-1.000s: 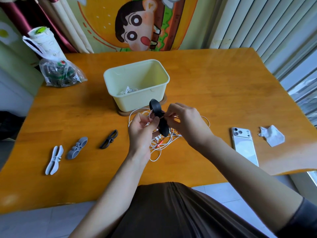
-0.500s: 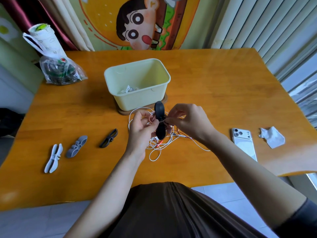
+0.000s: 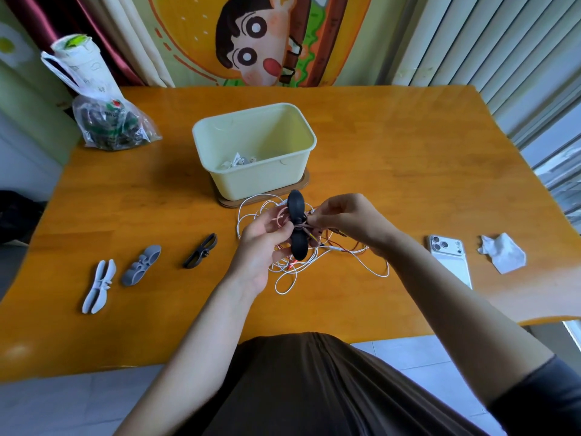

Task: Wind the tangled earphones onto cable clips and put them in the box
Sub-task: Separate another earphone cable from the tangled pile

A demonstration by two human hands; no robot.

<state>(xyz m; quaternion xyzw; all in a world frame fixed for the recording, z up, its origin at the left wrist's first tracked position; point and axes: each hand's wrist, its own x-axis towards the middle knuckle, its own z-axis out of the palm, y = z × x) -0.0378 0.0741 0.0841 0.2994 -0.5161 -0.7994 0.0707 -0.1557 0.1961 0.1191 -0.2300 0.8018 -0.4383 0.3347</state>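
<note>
the orange wooden counter [image 3: 408, 152] carries everything, and the pale yellow box [image 3: 261, 184] stands on a thin wooden base [image 3: 303, 183] at its middle, serving here as the landmark. far to the left of the box and a little behind it, at the counter's edge, sits a clear plastic bag [image 3: 113, 127] with dark contents. just in front of the box the two hands meet above the counter: the left hand [image 3: 264, 243] has its fingers curled round the middle of a black cable clip [image 3: 295, 202], held upright with one rounded lobe above the fingers and one below, while the right hand [image 3: 349, 221] pinches a pinkish earphone cable [image 3: 309, 229] at the clip's narrow waist. under the hands, in front of the box, a tangle of white earphone cable [image 3: 283, 278] lies on the counter in loose loops, with thin reddish strands mixed in. to the front right of the box lies a white phone [image 3: 449, 262], camera side up, and farther right a crumpled tissue [image 3: 503, 254]. to the front left of the box three spare clips lie in a row, well apart from the hands: a black clip [image 3: 200, 255] nearest, then a grey clip [image 3: 141, 265], then a white clip [image 3: 99, 286]. inside the box, at its near left corner, rests a small white wound bundle [image 3: 239, 160].
</note>
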